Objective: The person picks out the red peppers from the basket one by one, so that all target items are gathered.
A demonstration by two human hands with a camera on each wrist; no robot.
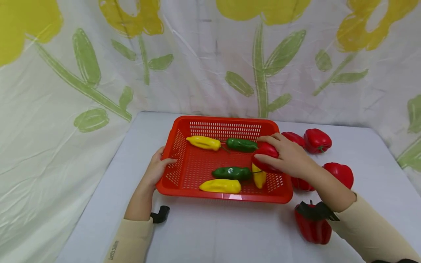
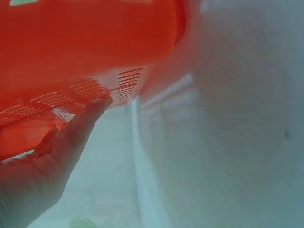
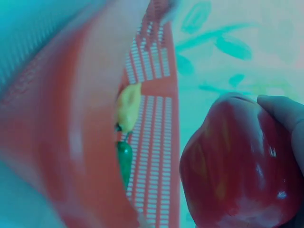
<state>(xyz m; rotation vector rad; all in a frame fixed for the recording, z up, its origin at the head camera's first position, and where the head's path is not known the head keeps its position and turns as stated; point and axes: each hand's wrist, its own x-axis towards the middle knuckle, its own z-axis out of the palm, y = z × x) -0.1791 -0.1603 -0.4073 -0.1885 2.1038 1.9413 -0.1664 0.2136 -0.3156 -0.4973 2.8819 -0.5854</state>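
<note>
An orange-red plastic basket (image 1: 227,197) with slotted walls sits in the middle of the table. My left hand (image 1: 154,170) grips its left rim, the thumb over the inner side; the left wrist view shows fingers (image 2: 78,128) along the outer wall. In my right hand (image 1: 291,153) is a red bell pepper (image 1: 267,150), held above the basket's right end; it also fills much of the right wrist view (image 3: 237,166). Inside the basket lie long yellow peppers (image 1: 221,186) and two green peppers (image 1: 231,173). One yellow pepper (image 1: 259,177) is partly hidden beneath the held bell pepper.
Several more red bell peppers (image 1: 317,140) are on the white table (image 1: 210,233) right of the basket, some partly covered by my right arm. One bell pepper (image 1: 314,230) stands nearer the front. A flower-printed curtain (image 1: 210,73) hangs behind the table.
</note>
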